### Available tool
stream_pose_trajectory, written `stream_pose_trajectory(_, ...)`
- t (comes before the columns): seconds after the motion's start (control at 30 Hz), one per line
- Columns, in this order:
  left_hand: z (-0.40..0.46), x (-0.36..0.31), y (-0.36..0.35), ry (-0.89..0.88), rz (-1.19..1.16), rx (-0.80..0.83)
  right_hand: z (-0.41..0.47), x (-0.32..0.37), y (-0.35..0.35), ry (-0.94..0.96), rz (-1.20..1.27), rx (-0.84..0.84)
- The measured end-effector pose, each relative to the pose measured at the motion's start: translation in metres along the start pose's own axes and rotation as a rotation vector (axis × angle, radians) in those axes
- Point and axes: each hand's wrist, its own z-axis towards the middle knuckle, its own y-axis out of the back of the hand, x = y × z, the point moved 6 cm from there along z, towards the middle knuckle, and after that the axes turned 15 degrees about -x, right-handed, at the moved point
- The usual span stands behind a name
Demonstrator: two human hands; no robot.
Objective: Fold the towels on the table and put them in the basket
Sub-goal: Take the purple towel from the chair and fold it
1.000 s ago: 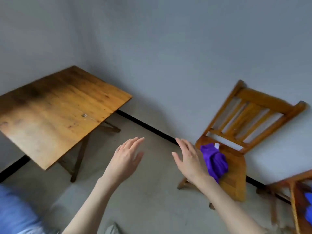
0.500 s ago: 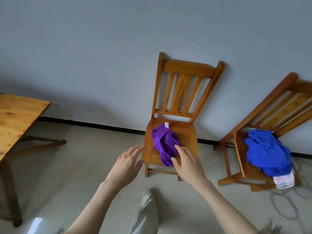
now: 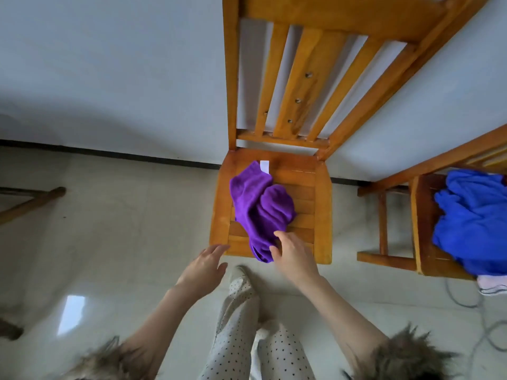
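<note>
Blue towel (image 3: 472, 220) heaped on neighbouring chair (image 3: 424, 215).

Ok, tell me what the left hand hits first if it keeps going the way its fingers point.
Probably the front edge of the wooden chair seat: the left hand points at it, fingertips close. Depth is unclear.

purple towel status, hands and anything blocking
Left hand open at the chair seat's front edge. Right hand open, fingers on purple towel, crumpled, unfolded. Nothing blocking.
</note>
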Motion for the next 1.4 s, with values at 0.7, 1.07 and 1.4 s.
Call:
stream_pose_trajectory(0.7, 0.079, -0.009, -0.078, -0.044, -0.101, -0.122, 0.071, -0.045, -0.098, -0.223, 0.400, 0.092)
stream_pose_trajectory(1.07, 0.102, -0.121, 0.035, -0.381, -0.127, -0.499, 0.084, -0.022, 0.054, -0.141, 0.673, -0.031)
stream_pose_trajectory(1.4, 0.046, -0.197, 0.153, -0.365, -0.358, -0.597, 0.082, 0.025, 0.225, -0.054, 0.664, -0.282)
